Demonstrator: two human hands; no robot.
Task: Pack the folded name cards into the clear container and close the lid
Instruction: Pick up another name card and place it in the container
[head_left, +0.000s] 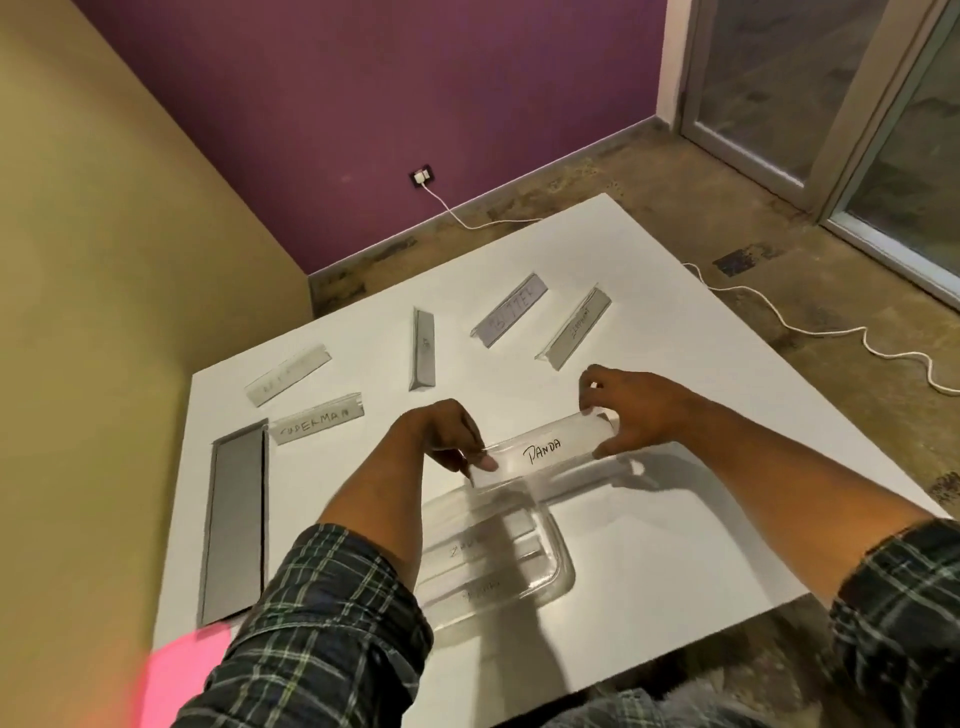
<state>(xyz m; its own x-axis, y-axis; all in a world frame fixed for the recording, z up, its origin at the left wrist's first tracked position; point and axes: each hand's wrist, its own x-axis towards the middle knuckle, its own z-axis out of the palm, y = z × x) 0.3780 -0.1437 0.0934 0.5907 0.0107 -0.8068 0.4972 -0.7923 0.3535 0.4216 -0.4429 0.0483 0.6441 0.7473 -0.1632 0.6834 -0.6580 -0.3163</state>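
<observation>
PANDA card (540, 451) — white folded name card, black handwriting facing up, lying lengthwise and tilted, just above the far end of the clear container (558, 566). Container is a transparent shallow tub on the white table; at least two folded cards lie flat inside, lettering blurred. Lid not made out. Five more folded cards lie scattered on the table beyond: SUPERMAN card (317, 422), a faintly lettered card (288, 375) behind it, a narrow grey card (423, 347) end-on, BUTTER card (511, 310), and one (575, 328) unreadable — well apart.
</observation>
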